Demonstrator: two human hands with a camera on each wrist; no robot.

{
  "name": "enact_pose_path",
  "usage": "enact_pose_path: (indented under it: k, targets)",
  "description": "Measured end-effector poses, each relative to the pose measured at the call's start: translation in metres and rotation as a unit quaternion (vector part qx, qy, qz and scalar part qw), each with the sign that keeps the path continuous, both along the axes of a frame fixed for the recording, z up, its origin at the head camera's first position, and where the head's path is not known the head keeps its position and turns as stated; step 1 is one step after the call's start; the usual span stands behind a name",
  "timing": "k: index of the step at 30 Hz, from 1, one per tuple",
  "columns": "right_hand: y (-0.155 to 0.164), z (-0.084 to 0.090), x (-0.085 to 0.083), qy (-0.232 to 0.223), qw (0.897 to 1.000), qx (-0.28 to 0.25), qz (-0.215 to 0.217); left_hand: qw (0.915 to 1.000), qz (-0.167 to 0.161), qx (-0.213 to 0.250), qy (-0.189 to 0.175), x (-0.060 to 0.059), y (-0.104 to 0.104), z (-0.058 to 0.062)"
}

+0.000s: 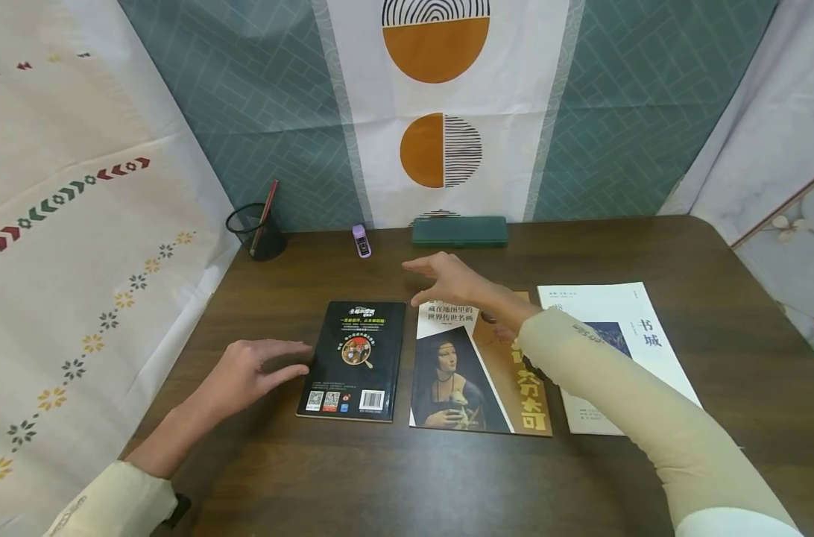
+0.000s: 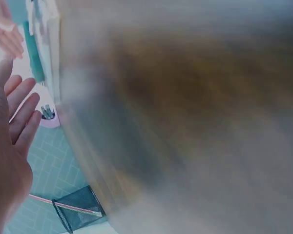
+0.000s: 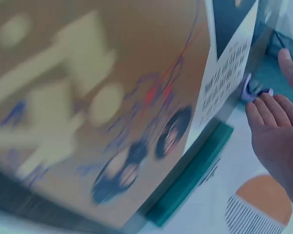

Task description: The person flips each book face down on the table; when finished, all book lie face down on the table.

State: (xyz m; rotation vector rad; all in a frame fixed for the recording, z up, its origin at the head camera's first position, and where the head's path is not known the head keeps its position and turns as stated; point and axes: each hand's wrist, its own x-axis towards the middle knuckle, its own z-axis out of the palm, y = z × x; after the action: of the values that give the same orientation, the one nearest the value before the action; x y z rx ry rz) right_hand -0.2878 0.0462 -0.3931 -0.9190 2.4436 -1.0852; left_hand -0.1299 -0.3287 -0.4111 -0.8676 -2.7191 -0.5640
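Head view shows me the flat, glossy black book (image 1: 353, 361) on the wooden table (image 1: 682, 253); my left hand (image 1: 246, 373) lies beside it, fingers loose, grasping nothing. Right hand (image 1: 450, 278) hovers behind it, released. Behind it, a mesh cup (image 1: 256, 231) contains a pencil (image 1: 264, 212).

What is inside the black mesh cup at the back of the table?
One red pencil stands in the mesh cup, leaning right with its top above the rim. Through the mesh nothing else shows, but the cup's bottom is too dark to tell.
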Motion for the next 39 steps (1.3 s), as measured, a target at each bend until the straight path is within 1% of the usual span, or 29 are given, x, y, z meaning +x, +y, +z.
enact_pose_path:
  k: [3, 5, 8, 10, 12, 14, 17, 20, 23, 29, 34, 39]
  targets:
    - [0.019, 0.0, -0.002, -0.023, 1.0, 0.001, -0.004, 0.9985, 0.017, 0.038, -0.034, -0.011, 0.007, 0.002]
    - [0.031, -0.001, -0.002, -0.034, 0.999, 0.011, -0.008, 0.9957, 0.025, 0.06, -0.066, -0.018, 0.014, 0.003]
    - [0.049, -0.002, 0.001, -0.042, 0.999, 0.022, -0.015, 0.989, 0.022, 0.086, -0.118, -0.027, 0.027, 0.005]
    - [0.061, -0.005, 0.005, -0.035, 0.999, 0.03, -0.016, 0.9839, 0.015, 0.095, -0.151, -0.032, 0.038, 0.005]
    - [0.073, -0.008, 0.008, -0.027, 0.999, 0.036, -0.018, 0.9798, 0.006, 0.094, -0.177, -0.035, 0.049, 0.005]
    - [0.085, -0.011, 0.012, -0.015, 0.999, 0.044, -0.017, 0.9758, -0.006, 0.09, -0.199, -0.038, 0.061, 0.004]
    - [0.102, -0.014, 0.018, -0.014, 0.999, 0.045, -0.018, 0.971, -0.03, 0.083, -0.222, -0.04, 0.077, 0.001]
    - [0.117, -0.016, 0.022, -0.017, 0.999, 0.043, -0.02, 0.9654, -0.058, 0.08, -0.241, -0.041, 0.093, -0.004]
    - [0.128, -0.017, 0.025, -0.007, 0.998, 0.052, -0.028, 0.9616, -0.082, 0.073, -0.252, -0.041, 0.108, -0.008]
    - [0.143, -0.016, 0.031, 0.0, 0.997, 0.068, -0.032, 0.9521, -0.115, 0.047, -0.279, -0.032, 0.134, -0.011]
    - [0.151, -0.016, 0.035, 0.005, 0.996, 0.079, -0.029, 0.9459, -0.127, 0.016, -0.298, -0.024, 0.148, -0.011]
    - [0.157, -0.015, 0.04, 0.015, 0.995, 0.095, -0.034, 0.9411, -0.159, -0.002, -0.299, -0.018, 0.156, -0.013]
